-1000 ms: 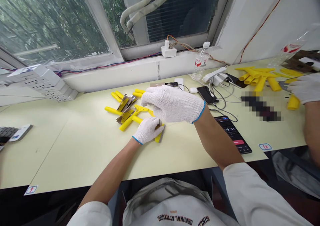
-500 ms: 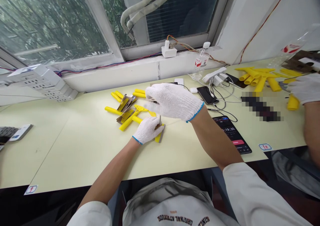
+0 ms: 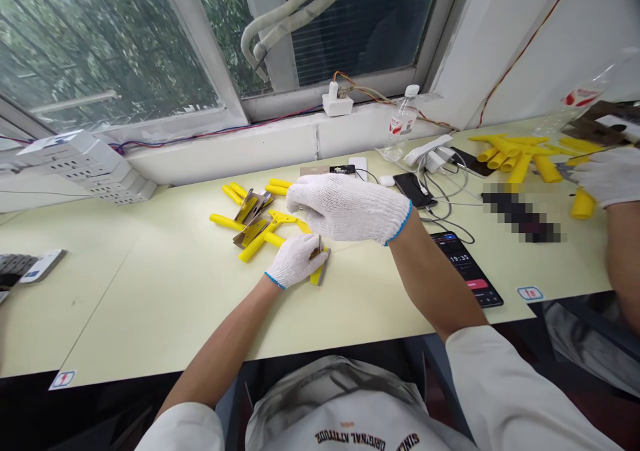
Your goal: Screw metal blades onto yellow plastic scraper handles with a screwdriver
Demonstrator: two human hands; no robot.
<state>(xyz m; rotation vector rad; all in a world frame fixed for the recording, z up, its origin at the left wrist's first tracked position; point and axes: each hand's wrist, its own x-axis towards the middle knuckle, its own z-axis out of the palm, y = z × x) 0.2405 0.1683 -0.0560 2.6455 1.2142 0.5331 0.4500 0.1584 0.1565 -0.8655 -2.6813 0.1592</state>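
A: Where are the two hands?
B: Both wear white knit gloves. The left hand (image 3: 296, 260) rests on the pale yellow surface (image 3: 150, 291), near the middle. Its grip is closed on a yellow scraper (image 3: 320, 272) that lies flat under the fingers, with a grey metal edge showing at the near end.
A: And the right one?
B: The right hand (image 3: 350, 206) hangs just above the left, fingers curled inward to a narrow grip. I cannot tell whether it pinches anything.
A: What lies around them?
B: A pile of yellow-handled scrapers (image 3: 253, 219) sits just behind the left hand. A phone (image 3: 467, 269) with a lit screen lies to the right, by the right forearm. A water bottle (image 3: 403, 121) stands at the back, and a co-worker's gloved hand (image 3: 610, 174) is at the far right edge.
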